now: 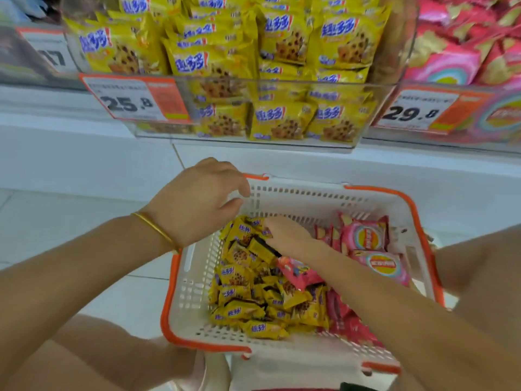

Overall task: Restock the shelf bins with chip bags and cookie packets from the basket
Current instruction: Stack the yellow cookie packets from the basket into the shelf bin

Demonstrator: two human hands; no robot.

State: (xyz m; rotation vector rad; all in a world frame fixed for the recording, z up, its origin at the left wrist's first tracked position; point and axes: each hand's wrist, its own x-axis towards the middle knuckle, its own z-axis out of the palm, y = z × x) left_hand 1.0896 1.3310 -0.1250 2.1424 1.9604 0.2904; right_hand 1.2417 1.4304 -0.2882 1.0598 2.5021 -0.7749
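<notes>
The setting is a shop aisle with a pale tiled floor (pixel 70 215) and a white shelf plinth (pixel 84 156) running across the view. Above it, a clear shelf bin (pixel 152 132) is piled high with yellow cookie packets (pixel 284 40). It carries a price label reading 25.8 (pixel 132 100). The neighbouring bin to the right holds pink chip bags (pixel 451 52) behind a label reading 29.8 (pixel 417 112).

Below the bins sits a white slatted basket (pixel 296 196) with an orange rim. Loose cookie packets (pixel 245 280) fill its left half and chip bags (pixel 366 235) its right.

The left hand (pixel 197 198), with a gold bangle (pixel 158 230) on its wrist, hangs over the basket's far left corner, fingers loosely curled and holding nothing. The right hand (pixel 287 235) reaches palm-down into the basket, its fingertips on the far cookie packets. Whether it grips any cannot be told.
</notes>
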